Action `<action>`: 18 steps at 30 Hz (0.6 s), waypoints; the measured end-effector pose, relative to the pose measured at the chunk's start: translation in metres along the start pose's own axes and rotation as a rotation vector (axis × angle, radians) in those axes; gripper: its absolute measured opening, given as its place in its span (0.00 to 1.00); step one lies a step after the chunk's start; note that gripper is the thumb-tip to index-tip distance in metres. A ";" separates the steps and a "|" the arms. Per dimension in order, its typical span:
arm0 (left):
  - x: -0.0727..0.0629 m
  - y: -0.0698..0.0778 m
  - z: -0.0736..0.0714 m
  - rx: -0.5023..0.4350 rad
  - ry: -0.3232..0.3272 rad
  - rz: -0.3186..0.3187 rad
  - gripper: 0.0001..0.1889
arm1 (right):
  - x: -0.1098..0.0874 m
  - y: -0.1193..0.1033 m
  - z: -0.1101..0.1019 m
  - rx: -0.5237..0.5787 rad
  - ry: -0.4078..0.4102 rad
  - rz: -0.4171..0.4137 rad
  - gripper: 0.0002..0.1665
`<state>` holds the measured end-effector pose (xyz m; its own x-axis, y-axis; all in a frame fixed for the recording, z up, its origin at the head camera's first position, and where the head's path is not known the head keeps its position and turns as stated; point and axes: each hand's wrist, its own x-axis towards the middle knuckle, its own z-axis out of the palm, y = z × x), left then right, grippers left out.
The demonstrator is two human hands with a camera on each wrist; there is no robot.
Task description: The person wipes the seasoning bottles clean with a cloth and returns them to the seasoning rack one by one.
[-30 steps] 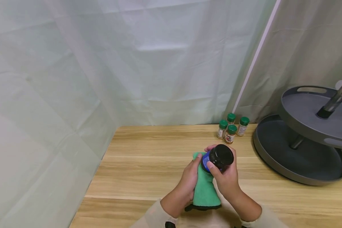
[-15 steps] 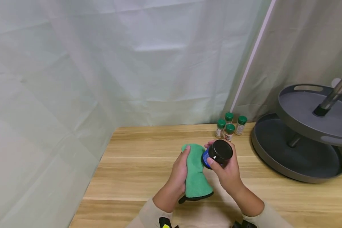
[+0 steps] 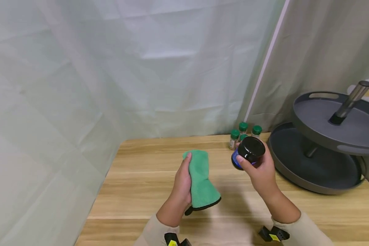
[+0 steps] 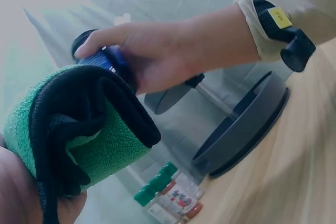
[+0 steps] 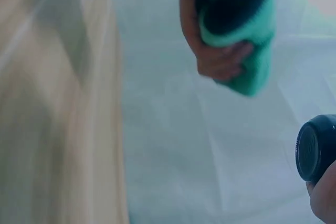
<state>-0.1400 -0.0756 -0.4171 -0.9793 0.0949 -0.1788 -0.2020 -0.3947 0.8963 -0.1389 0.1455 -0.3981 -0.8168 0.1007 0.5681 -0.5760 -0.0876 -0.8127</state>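
Observation:
In the head view my left hand (image 3: pixel 182 181) grips a folded green cloth (image 3: pixel 200 181) with black edging, held above the wooden table. To its right, my right hand (image 3: pixel 262 171) holds a dark jar (image 3: pixel 251 150) with a black lid and a blue label, thumb on the near side and fingers round the back. Cloth and jar are apart. The left wrist view shows the black trim of the cloth (image 4: pixel 79 124) folded over on itself. In the right wrist view the base of the jar (image 5: pixel 310 153) faces the camera.
Several small spice bottles with green caps (image 3: pixel 234 134) stand at the table's back edge, partly hidden behind the jar. A grey two-tier round tray stand (image 3: pixel 326 188) occupies the right side. Pale curtains (image 3: pixel 172 68) hang behind and to the left of the wooden table (image 3: pixel 141 191).
The jar has moved away from the cloth, to the right and up toward the spice bottles, in my right hand. My left hand has shifted left with the cloth. The head view has turned slightly right.

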 end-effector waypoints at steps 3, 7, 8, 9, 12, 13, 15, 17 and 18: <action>0.004 0.003 -0.005 -0.011 0.008 0.025 0.23 | 0.011 -0.005 -0.011 0.015 0.035 -0.001 0.32; 0.009 0.006 -0.013 0.002 0.030 0.061 0.22 | 0.022 -0.014 -0.026 0.001 0.088 0.026 0.32; 0.010 0.006 -0.015 0.007 0.037 0.068 0.22 | 0.025 -0.017 -0.030 0.000 0.101 0.035 0.31; 0.011 0.007 -0.017 0.012 0.036 0.077 0.21 | 0.028 -0.019 -0.033 0.008 0.112 0.034 0.31; 0.013 0.008 -0.023 0.029 0.049 0.093 0.21 | 0.036 -0.027 -0.044 0.036 0.151 0.027 0.31; 0.014 0.008 -0.025 0.033 0.052 0.092 0.21 | 0.039 -0.029 -0.047 0.052 0.164 0.019 0.30; 0.015 0.007 -0.029 0.042 0.053 0.089 0.21 | 0.045 -0.035 -0.054 0.078 0.189 -0.003 0.30; 0.017 0.006 -0.033 0.042 0.058 0.082 0.21 | 0.052 -0.040 -0.062 0.100 0.216 -0.025 0.29; 0.018 0.005 -0.036 0.042 0.060 0.076 0.21 | 0.055 -0.043 -0.067 0.116 0.226 -0.041 0.29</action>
<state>-0.1596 -0.1086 -0.4300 -0.9912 0.0105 -0.1323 -0.1272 -0.3597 0.9244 -0.1568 0.2207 -0.3408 -0.7724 0.3247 0.5458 -0.6187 -0.1909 -0.7621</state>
